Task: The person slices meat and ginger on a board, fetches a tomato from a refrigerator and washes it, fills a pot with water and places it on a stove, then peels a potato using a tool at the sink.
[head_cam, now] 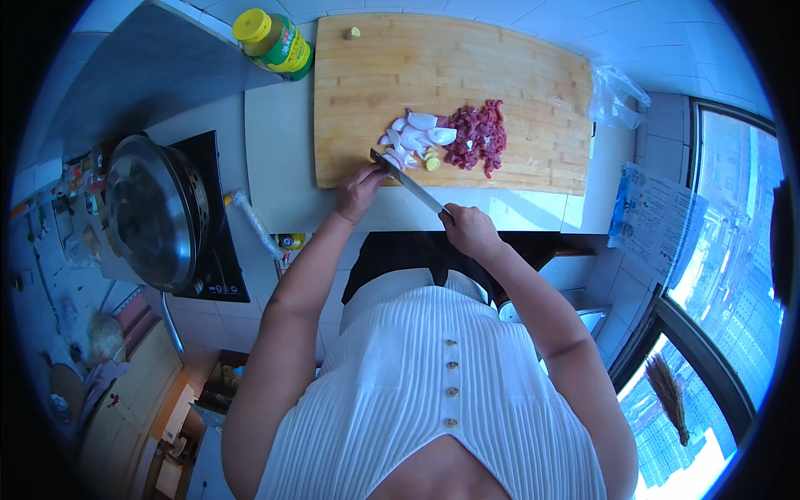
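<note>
My right hand (470,230) grips the handle of a kitchen knife (412,186) near the front edge of a wooden cutting board (537,94). The blade slants up and left over the board's edge. Bunched fingers of my left hand (361,190) rest beside the tip end of the blade; whatever lies under them is hidden. Just beyond the blade is a heap of sliced pale purple onion or shallot (409,136). Yellowish slices, perhaps ginger (432,160), lie against its right side. Cut raw red meat (478,134) sits to the right, touching the onion pieces.
A small yellowish stub (353,33) lies at the board's far left. Beside that corner stands a yellow-capped green jar (278,47). Left is a lidded pan (153,212) on a black cooktop (228,275). A clear plastic bag (615,97) touches the board's right edge.
</note>
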The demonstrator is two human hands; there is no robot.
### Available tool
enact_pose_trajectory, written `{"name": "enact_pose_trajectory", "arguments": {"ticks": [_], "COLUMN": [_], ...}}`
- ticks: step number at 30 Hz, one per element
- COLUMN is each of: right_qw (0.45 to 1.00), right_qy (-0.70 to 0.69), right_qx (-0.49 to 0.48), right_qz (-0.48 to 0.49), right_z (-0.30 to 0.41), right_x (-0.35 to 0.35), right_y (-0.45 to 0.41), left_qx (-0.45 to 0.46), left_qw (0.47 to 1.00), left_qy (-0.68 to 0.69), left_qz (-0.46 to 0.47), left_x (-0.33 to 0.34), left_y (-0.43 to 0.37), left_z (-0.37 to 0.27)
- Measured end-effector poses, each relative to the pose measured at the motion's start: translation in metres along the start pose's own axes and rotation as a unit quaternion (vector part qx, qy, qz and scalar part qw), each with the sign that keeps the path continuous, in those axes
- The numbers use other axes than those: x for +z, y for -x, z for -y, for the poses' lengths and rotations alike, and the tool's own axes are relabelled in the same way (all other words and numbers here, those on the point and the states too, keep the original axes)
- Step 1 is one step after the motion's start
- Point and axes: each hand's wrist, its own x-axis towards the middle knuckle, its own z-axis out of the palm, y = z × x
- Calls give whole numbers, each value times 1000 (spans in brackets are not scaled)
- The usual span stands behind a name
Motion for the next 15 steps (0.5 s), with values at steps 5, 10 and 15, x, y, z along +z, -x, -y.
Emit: {"name": "enact_pose_trajectory", "arguments": {"ticks": [5, 10, 15], "right_qw": [998, 993, 969], "right_qy": [32, 17, 121], "right_qx": [2, -42, -75], "right_qz": [-51, -110, -200], "right_z": [2, -4, -36], "right_x": [29, -6, -59], "right_y": [-12, 1, 19], "left_qx": [-11, -62, -173], "left_qw": [1000, 998, 971], "left_qy": [-18, -10, 165], "left_qz": [3, -10, -12], "left_x": [1, 24, 37], "left_y": [-2, -26, -47], "left_z": [-4, -13, 24]}}
